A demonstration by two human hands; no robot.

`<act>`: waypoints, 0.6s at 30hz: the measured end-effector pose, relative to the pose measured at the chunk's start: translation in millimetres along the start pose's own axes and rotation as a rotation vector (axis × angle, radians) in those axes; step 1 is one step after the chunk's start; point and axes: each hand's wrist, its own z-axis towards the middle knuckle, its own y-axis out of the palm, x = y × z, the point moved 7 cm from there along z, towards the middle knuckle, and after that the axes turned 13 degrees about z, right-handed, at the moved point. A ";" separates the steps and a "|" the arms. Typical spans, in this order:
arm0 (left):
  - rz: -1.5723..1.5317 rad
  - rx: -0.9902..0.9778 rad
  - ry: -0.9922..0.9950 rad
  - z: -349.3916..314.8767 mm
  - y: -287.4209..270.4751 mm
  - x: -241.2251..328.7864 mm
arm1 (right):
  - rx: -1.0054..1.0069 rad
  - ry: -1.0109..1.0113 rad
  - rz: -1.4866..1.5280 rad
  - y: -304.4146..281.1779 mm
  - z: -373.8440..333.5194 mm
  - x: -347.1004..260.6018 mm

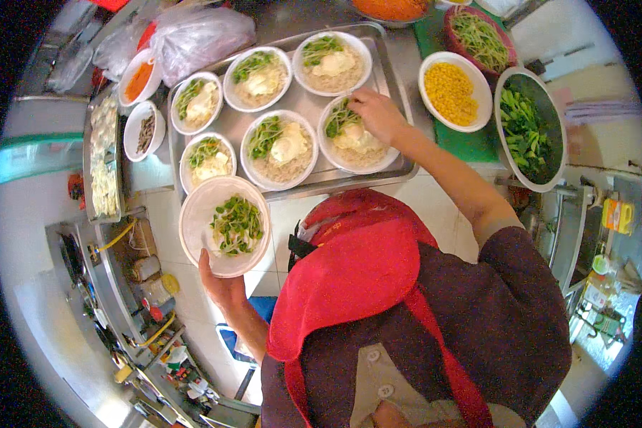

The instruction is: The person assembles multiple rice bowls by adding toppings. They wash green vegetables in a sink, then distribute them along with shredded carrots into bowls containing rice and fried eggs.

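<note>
My left hand grips a white bowl at its near side, tilted in front of the tray. Some green sprouts lie inside it. Over the tray's front right bowl, my right hand has its fingers pinched together on the green sprouts there, beside a fried egg on rice. Several more white bowls, such as the front middle bowl, stand on the metal tray with rice, egg and sprouts. The held bowl partly covers the front left one.
Right of the tray are a bowl of corn, a red basket of sprouts and a large bowl of leafy greens. Left stand a bowl of orange shreds, a bowl of dark strips, a long food tray and plastic bags.
</note>
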 end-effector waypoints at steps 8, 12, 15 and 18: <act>-0.102 -0.001 0.009 20.2 -49.7 15.8 | 0.000 0.076 -0.030 0.0 12.0 -25.3; -0.092 0.041 0.027 26.7 -69.4 23.2 | 0.003 0.059 -0.141 6.6 9.7 -17.1; -0.126 -0.009 0.037 33.3 -78.7 28.7 | -0.065 0.094 -0.216 7.9 13.2 -12.1; -0.148 -0.008 0.052 39.2 -87.4 33.8 | -0.035 -0.025 -0.177 3.2 13.6 -19.1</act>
